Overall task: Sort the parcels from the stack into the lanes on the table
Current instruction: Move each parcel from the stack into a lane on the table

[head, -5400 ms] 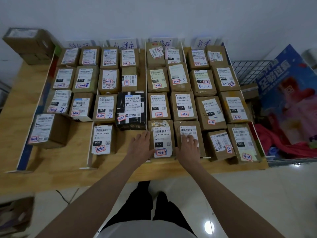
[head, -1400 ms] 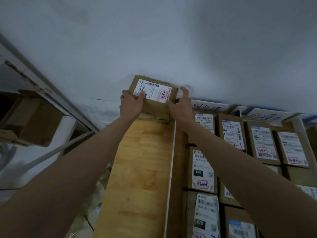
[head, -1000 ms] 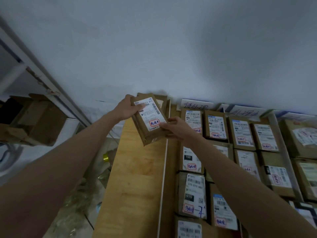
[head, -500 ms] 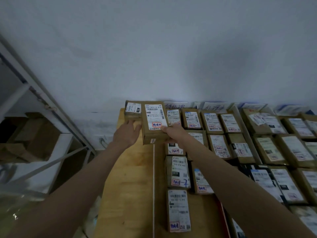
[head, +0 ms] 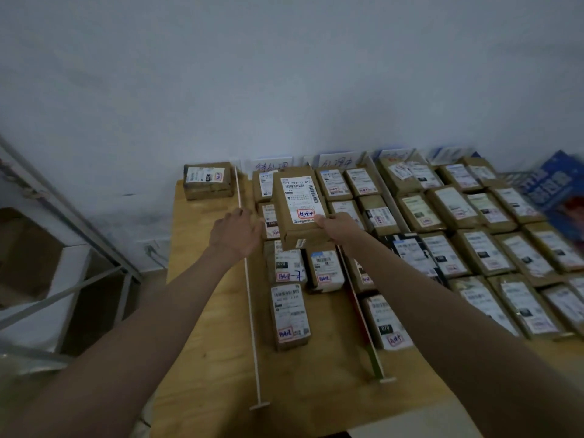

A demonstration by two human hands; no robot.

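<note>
DONE: most parcels laid in lanes on worktop (head: pixel 205 311) | IN HAND: parcel (head: pixel 298 207) pinched by right hand (head: pixel 336 224), above lanes at 12 o'clock | left hand (head: pixel 235 233) relaxed, holding nothing | LEFT: stack (head: pixel 207 181) at 10 o'clock, judged nearly spent

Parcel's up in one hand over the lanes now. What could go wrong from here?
1. Only the right hand grips the held parcel, at its near end; the left hand is off it and open, so it may tip or slip.
2. It hangs over packed lane parcels; a drop could knock them askew.
3. The thin white divider lies close by and could be nudged.
</note>
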